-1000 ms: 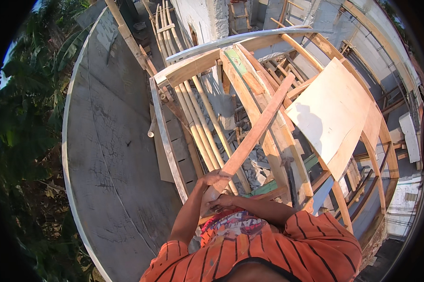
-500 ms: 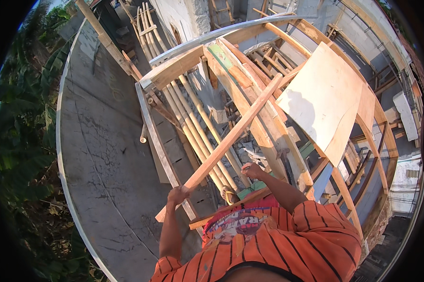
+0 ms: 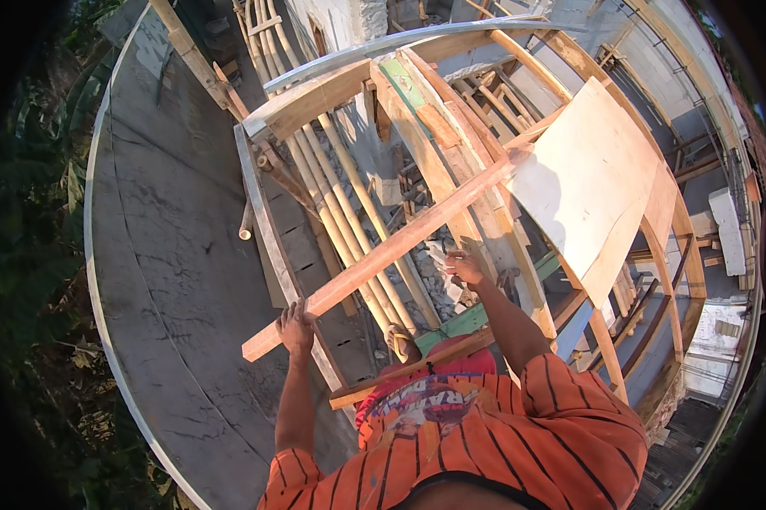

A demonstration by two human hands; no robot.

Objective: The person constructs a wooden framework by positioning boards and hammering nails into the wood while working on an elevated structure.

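A long reddish timber beam (image 3: 391, 259) lies slantwise across the wooden frame, from lower left to upper right. Near its lower left end my left hand (image 3: 294, 329) is closed on it, where it crosses a narrow grey-brown timber rail (image 3: 268, 225). My right hand (image 3: 464, 266) is just below the beam, apart from it, with fingers stretched out; I see nothing held in them. A shorter timber (image 3: 417, 371) crosses in front of my body. Behind my right hand runs a wide curved timber rib (image 3: 434, 183).
A plywood sheet (image 3: 578, 183) covers part of the curved framing at right. Bamboo poles (image 3: 340, 229) run beneath the beam, with rubble (image 3: 446, 285) below. A grey concrete wall (image 3: 162, 255) stands at left. My sandalled foot (image 3: 401, 342) is on the structure.
The beam has shifted toward the lower left and its near end has turned. My left hand moved left with it. My right hand rose toward the beam, its fingers opening from a closed shape.
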